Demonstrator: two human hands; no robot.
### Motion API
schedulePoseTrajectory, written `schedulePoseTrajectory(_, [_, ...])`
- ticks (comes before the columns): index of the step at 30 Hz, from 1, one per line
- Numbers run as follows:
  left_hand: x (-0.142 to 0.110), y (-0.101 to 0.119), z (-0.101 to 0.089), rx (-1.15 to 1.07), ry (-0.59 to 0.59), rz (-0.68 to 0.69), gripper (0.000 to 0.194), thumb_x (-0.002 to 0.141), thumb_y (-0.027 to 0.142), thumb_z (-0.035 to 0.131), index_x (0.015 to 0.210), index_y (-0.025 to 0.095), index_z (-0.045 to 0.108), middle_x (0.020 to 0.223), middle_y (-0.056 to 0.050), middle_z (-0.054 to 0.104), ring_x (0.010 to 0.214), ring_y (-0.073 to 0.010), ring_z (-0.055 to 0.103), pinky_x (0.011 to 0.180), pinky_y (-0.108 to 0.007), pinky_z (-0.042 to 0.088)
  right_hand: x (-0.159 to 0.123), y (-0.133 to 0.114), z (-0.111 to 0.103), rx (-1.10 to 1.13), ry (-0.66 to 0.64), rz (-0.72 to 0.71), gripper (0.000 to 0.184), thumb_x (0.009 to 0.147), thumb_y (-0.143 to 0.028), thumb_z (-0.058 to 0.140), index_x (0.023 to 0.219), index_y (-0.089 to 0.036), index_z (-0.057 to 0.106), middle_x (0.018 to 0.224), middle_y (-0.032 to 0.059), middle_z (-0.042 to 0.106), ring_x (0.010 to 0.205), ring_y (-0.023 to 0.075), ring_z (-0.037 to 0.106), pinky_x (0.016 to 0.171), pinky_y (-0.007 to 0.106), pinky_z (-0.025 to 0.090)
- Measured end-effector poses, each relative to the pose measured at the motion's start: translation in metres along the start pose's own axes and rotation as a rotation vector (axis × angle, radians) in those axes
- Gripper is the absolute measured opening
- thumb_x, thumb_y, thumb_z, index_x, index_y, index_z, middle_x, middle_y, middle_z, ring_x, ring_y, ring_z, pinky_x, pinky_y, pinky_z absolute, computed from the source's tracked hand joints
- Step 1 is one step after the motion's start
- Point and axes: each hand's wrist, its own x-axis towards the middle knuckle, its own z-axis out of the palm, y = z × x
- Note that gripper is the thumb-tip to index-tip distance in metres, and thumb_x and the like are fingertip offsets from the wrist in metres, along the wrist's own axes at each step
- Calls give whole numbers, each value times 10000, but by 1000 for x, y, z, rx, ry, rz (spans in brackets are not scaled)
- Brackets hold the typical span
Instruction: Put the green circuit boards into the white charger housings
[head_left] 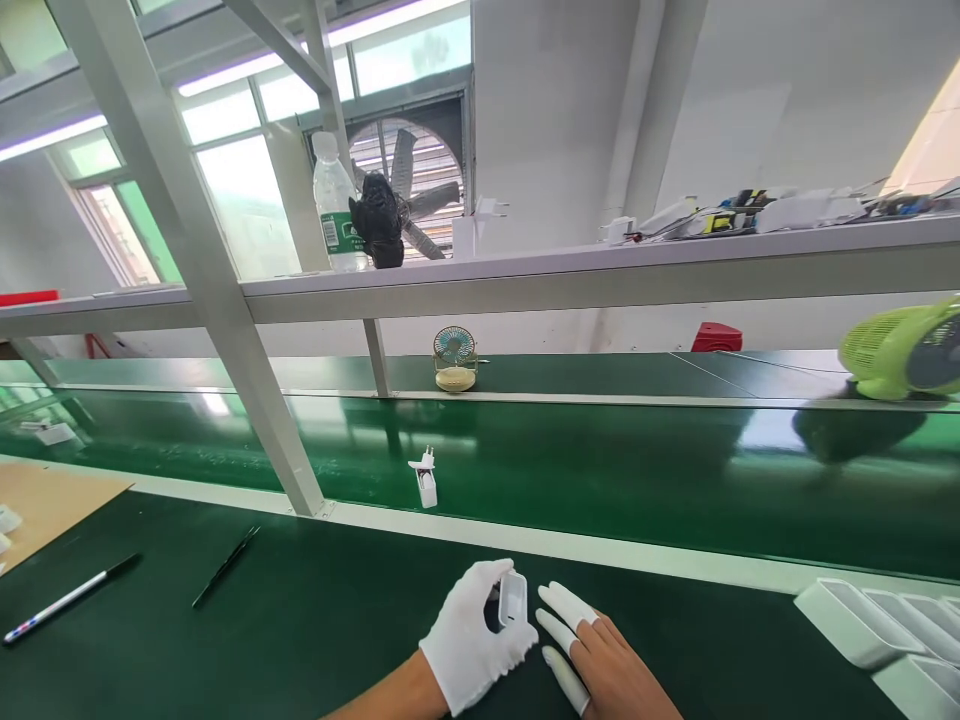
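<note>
"Running across the back, that's a green belt (570, 460)?"
"Yep, dark bench (337, 590) in front, white trays (859, 620) at right."
"Hands?"
"Gloved left hand (476, 635)'s clamped on a white case (513, 600) over the bench. Right hand (600, 655)'s just beside it, fingers apart."
"Small stuff?"
"Pen (71, 605) and tweezers (225, 567) at left, white plug (426, 478) on the belt."
</note>
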Motion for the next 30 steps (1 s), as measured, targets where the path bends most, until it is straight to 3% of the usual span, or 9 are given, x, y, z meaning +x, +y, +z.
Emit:
schedulePoseTrajectory(7, [0,3,-1,20,15,27,609,627,183,669,1234,153,630,1241,-122,671,1154,-293,617,1085,-436,450,1,0,-2,71,-10,38,225,961,-188,497,1115,-240,653,1152,81,707,1124,267,655,993,443,529])
schedulePoseTrajectory(12, [-1,5,0,23,30,18,602,614,180,671,1215,178,633,1207,-102,686,1089,-277,640,1040,-425,487,4,-2,-7,32,-15,19,274,961,-157,456,1117,-240,665,1187,92,698,1092,275,668,947,464,561])
schedulePoseTrajectory(17, [-1,5,-2,34,26,-3,624,632,211,694,1250,175,613,1187,-105,674,1054,-265,634,1009,-420,497,3,-1,-8,-29,-59,-3,302,957,-155,439,1150,-185,668,1173,133,702,1075,282,672,917,456,573])
schedulePoseTrajectory(21, [-1,1,-2,43,-7,42,653,619,245,757,1256,193,621,1187,-97,650,1040,-264,615,995,-433,492,0,-1,-6,4,-90,12,281,942,-136,446,1029,-206,703,1010,110,735,1077,287,672,935,468,564])
schedulePoseTrajectory(26, [1,-7,-1,34,-45,73,660,501,251,872,1125,195,662,1095,-66,642,978,-247,602,913,-403,511,5,-4,-11,-30,-70,3,270,931,-100,442,1002,-169,693,1064,135,725,1095,294,669,866,438,591])
schedulePoseTrajectory(30, [1,-6,-3,64,-56,56,686,408,241,913,1040,183,653,981,-24,622,875,-207,578,809,-354,514,6,-4,-11,5,-42,-3,274,939,-125,457,1092,-172,680,1106,137,721,1146,286,651,946,445,565])
